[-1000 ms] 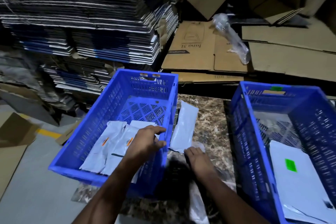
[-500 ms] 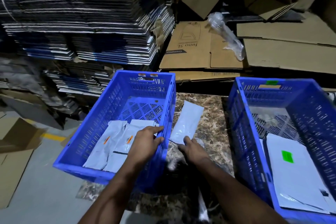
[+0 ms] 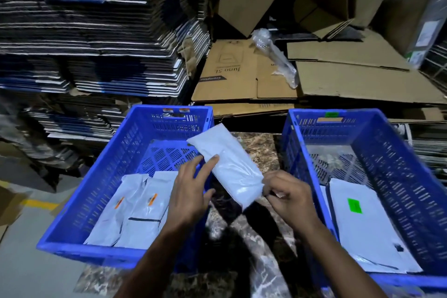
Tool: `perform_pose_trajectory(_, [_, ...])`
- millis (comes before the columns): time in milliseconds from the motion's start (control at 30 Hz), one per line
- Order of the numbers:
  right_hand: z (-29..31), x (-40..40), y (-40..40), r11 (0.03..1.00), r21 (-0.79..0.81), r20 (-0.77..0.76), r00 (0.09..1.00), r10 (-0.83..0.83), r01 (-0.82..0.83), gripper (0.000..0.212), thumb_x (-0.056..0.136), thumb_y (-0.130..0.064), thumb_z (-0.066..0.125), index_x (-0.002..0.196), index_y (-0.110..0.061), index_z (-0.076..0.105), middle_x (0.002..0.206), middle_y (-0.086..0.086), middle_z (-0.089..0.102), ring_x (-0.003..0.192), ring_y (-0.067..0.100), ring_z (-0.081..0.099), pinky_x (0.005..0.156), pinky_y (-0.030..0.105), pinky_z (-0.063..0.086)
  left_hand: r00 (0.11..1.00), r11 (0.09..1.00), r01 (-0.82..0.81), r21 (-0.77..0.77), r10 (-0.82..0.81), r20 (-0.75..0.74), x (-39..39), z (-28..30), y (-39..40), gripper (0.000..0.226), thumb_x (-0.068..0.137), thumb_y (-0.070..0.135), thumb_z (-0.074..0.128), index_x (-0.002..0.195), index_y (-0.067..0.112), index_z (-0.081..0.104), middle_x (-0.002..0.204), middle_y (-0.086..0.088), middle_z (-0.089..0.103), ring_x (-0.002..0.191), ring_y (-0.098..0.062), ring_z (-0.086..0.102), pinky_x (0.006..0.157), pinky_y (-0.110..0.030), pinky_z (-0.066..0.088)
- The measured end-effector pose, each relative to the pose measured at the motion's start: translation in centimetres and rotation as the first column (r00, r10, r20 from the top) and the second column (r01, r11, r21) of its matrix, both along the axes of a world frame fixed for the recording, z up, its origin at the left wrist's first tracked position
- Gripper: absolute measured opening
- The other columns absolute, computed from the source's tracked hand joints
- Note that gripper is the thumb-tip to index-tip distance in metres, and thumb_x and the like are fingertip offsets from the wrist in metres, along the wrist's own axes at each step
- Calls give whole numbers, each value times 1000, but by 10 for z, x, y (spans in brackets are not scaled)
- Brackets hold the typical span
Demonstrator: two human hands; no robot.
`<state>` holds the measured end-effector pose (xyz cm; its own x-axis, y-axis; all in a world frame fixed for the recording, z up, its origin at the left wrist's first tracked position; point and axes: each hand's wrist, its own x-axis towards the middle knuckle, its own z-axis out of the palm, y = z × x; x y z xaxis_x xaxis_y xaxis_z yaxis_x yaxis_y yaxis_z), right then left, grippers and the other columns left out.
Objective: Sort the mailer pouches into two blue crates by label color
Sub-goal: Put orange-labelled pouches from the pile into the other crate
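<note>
Misfiling risk: pouch (image 3: pixel 229 164) shows blank side up, label colour unseen, so a drop into either crate would be a guess. Right hand (image 3: pixel 286 197) pinches its near corner; left hand (image 3: pixel 191 191), fingers straight, touches its left edge. Pouch tilted above desk (image 3: pixel 256 150), between left crate (image 3: pixel 72 203) and right crate (image 3: pixel 411 176).

Left hand (image 3: pixel 191 191): raised, back toward the camera, fingers spread and nearly straight, index fingertip resting on the white plastic mailer pouch (image 3: pixel 229 164).
Right hand (image 3: pixel 287 193): level with the left hand, fingers curled, pinching the pouch's near corner.
Forearms: both bare, rising from the lower edge, converging toward the hands.
</note>
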<state>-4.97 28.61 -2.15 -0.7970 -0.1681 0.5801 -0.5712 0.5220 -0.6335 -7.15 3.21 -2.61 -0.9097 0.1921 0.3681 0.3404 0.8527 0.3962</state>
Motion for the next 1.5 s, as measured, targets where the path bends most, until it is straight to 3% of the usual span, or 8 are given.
perform_pose_trajectory(267, [35,9,35,951,-300,191,981,-15,73,33,72,10,70,75,-21,59,83,5,66,87,31,67,77,54,53,926,994,30,103,12,-378,1,32,32,29,79,16,65,107,25,65,127,-6,53,124,-32,45,96,-43,32])
perform_pose_trajectory(467, [57,20,31,969,-235,233,972,-23,79,65,76,-13,85,125,-33,47,118,-16,58,101,7,62,86,18,49,990,977,130,166,-120,-71,2,55,36,30,95,50,48,74,29,51,63,7,48,68,-16,50,77,-34,37])
perform_pose_trajectory(633, [64,18,24,832,-553,400,891,216,46,48,91,-5,65,132,-23,48,102,2,66,86,21,67,74,33,58,869,614,-81,785,-342,357,13,67,52,29,95,41,62,90,15,73,74,-5,69,67,-16,62,59,-31,44])
perform_pose_trajectory(800, [54,17,15,686,-695,452,872,186,214,61,92,-3,65,139,-26,32,99,3,74,94,18,72,75,29,58,867,483,-216,849,-305,394,23,65,65,21,95,27,64,92,7,71,86,-18,73,76,-20,65,71,-34,47])
perform_pose_trajectory(1000, [40,25,9,852,-509,495,851,174,122,67,81,-19,78,133,-33,38,107,8,65,77,26,69,73,32,58,844,217,-366,905,-333,421,36,59,83,10,92,4,63,99,5,55,101,-23,72,88,-34,71,81,-50,57])
perform_pose_trajectory(1200, [41,27,21,899,-437,424,888,177,29,33,88,0,71,111,-22,67,84,-17,55,68,10,47,69,20,43,867,309,-178,934,-400,298,40,53,71,69,88,-11,62,137,29,35,117,-6,70,102,-30,70,79,-40,59])
perform_pose_trajectory(1367, [36,27,12,923,-383,426,878,216,-41,38,88,-4,73,120,-24,71,134,-7,56,124,11,56,84,20,49,863,440,-110,891,-403,306,40,47,53,53,89,-10,63,127,27,57,124,-4,67,101,-24,70,82,-29,54])
perform_pose_trajectory(1500, [31,24,-15,910,-414,471,851,232,-19,45,89,-3,71,126,-29,68,146,-10,47,131,-5,47,86,22,53,866,445,-146,884,-374,331,42,45,29,58,90,-14,58,131,27,54,122,-6,69,107,-30,69,85,-33,56])
